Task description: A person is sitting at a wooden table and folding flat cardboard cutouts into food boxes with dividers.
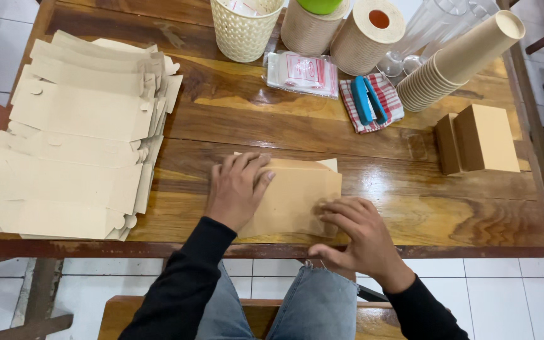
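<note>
Item: flat tan cardboard box blank (297,195) on wooden counter (373,208). Left hand (237,189) open-palmed, pressing it; right hand (354,236) fingertips pinning near corner. Keep your pressure even; crease between grips.

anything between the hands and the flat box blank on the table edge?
Nothing visible. The left hand lies flat on the cardboard blank, and the right hand presses its near right corner. Both touch it directly. The blue stapler and stack of blanks sit well clear.
</note>
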